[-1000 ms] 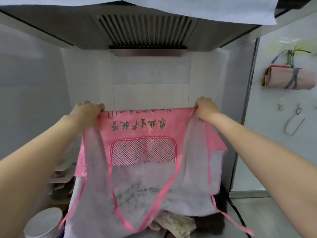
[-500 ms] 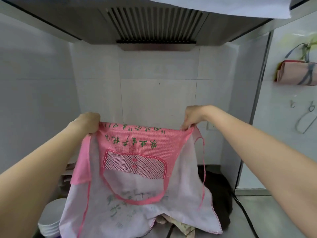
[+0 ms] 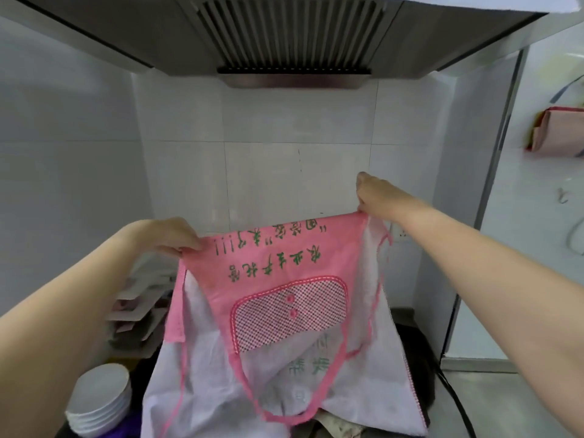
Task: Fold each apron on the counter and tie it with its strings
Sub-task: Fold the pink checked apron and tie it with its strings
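- At the lower left corner a stack of white bowls (image 3: 99, 399) is seen, just beside the hanging left edge of the cloth; whether they touch cannot be told.
- Behind the bowls, some flat cardboard pieces (image 3: 139, 311) are piled against the left tiled wall (image 3: 63, 184).
- The left hand (image 3: 167, 237) is held up in the air, and the top left corner of the apron is gripped by its curled fingers.
- The pink apron (image 3: 271, 279) is held stretched between the two hands, above the counter and in front of the back wall. Its top edge slopes, lower at the left hand and higher at the right hand. Green characters and a checked pocket (image 3: 287, 314) are seen upside down on the pink part, and the white inner side is shown below.
- A pink strap loop (image 3: 284, 415) is hanging down in the middle, and a thin pink string (image 3: 377, 298) is hanging along the right side.
- The lower edge of the apron is lying over dark things on the counter; what they are cannot be told.
- The range hood (image 3: 290, 36) is placed above, well apart from the hands, so open room is left between it and the top edge.
- The right hand (image 3: 376, 192) is raised higher, and the top right corner is pinched by its closed fingers.
- At the right a steel counter (image 3: 505, 406) surface is seen, with a black cable (image 3: 455, 403) lying across it.
- On the far right wall a folded pink bundle (image 3: 559, 131) is hung, cut by the frame edge.
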{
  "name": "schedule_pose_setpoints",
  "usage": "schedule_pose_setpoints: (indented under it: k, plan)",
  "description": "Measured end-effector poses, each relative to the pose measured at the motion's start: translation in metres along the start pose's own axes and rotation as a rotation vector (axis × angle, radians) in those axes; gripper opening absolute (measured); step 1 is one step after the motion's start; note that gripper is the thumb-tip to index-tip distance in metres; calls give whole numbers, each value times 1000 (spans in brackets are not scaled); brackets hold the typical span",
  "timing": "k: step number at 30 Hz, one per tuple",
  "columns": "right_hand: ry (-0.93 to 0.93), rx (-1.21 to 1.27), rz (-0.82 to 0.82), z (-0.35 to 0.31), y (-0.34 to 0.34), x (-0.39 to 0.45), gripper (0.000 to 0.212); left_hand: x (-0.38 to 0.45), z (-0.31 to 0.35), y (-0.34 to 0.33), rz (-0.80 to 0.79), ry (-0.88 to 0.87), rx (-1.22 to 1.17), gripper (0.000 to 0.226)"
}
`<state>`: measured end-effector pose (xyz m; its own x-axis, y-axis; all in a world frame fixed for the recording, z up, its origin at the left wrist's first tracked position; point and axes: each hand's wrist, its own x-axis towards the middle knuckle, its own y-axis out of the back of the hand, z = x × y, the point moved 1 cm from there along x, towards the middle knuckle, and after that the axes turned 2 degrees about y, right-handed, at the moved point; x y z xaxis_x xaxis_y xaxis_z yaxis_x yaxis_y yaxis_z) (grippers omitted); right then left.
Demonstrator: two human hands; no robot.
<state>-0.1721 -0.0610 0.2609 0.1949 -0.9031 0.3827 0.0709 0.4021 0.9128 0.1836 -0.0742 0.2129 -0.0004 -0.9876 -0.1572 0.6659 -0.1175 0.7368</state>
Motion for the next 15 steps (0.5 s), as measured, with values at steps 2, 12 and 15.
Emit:
schedule_pose_setpoints:
  k: [2,12,15]
  plan:
    - [-44,-155,122,-2,1,7,25,4,7,-2,97,-42,156,22]
    - [-116,1022,-201,14,15,24,16,27,33,-24,452,141,834,31]
    - [-124,739,-554,40,18,15,7,33,45,-46,319,28,857,17]
